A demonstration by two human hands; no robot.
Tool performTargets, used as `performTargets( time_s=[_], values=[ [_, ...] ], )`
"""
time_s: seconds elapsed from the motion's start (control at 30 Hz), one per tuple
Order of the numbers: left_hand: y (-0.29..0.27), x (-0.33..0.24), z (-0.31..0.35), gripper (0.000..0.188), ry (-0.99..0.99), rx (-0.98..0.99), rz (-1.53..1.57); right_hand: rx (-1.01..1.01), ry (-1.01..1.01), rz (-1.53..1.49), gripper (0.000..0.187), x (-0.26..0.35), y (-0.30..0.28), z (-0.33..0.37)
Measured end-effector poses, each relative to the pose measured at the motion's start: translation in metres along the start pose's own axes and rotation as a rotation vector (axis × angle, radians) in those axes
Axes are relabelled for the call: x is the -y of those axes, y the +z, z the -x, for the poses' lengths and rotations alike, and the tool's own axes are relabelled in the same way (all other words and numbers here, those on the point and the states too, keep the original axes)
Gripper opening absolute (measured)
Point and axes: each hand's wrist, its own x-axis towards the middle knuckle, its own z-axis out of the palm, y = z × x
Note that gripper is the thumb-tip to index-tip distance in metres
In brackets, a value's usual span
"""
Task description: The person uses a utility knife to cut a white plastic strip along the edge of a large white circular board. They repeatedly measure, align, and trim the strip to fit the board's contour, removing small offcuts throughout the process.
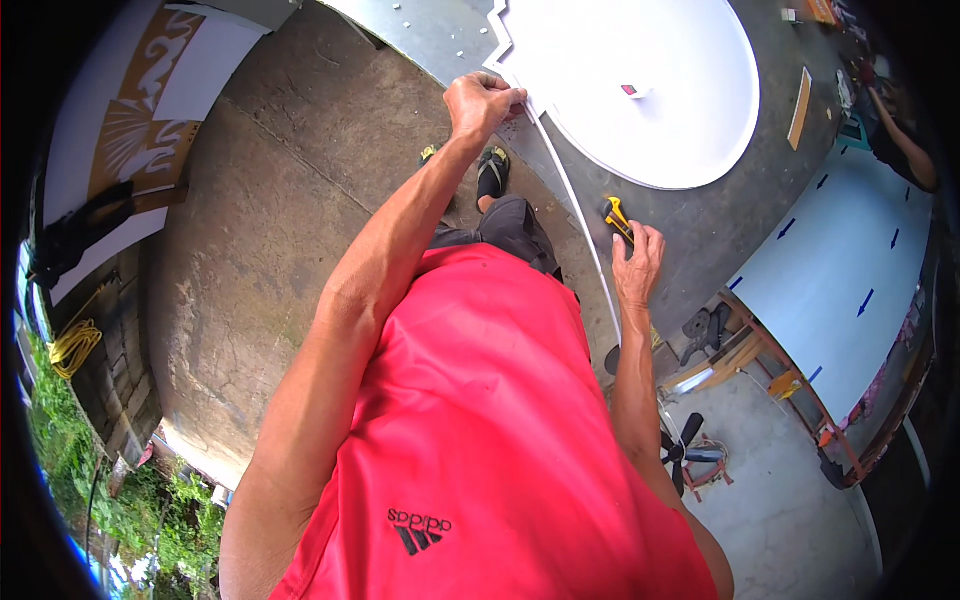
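Here, left fingers (507, 97) pinch a slim white strip (575, 200).

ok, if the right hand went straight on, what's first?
The yellow-and-black cutter at the fingertips of the right hand; past it, probably the white disc, though depth is unclear.

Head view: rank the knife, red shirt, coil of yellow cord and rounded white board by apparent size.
1. Red shirt, enlarged by its nearness
2. Rounded white board, cut off at the top
3. Coil of yellow cord
4. Knife
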Motion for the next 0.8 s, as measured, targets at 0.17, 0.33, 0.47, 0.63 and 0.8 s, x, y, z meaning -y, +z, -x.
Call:
performTargets(
  time_s=[0.17,0.33,0.47,0.63,0.8],
  values=[
    [0.002,-0.005,0.004,0.023,-0.001,-0.042,-0.044,0.132,-0.069,0.012,0.044,-0.027,0.004,-0.010],
    [0.001,0.001,0.000,0.024,0.021,-0.074,-0.018,0.194,-0.137,-0.030,0.048,-0.033,0.005,-0.018],
    [0.003,0.003,0.002,0.026,0.015,-0.083,0.014,0.235,-0.190,-0.027,0.048,-0.033,-0.001,-0.026],
    [0.004,0.005,0.004,0.027,0.028,-0.086,0.015,0.101,-0.295,-0.194,0.032,-0.020,-0.008,-0.031],
    [0.005,0.013,-0.001,0.025,0.041,-0.107,0.080,0.217,-0.382,-0.422,0.021,0.017,0.001,-0.045]
  ],
)
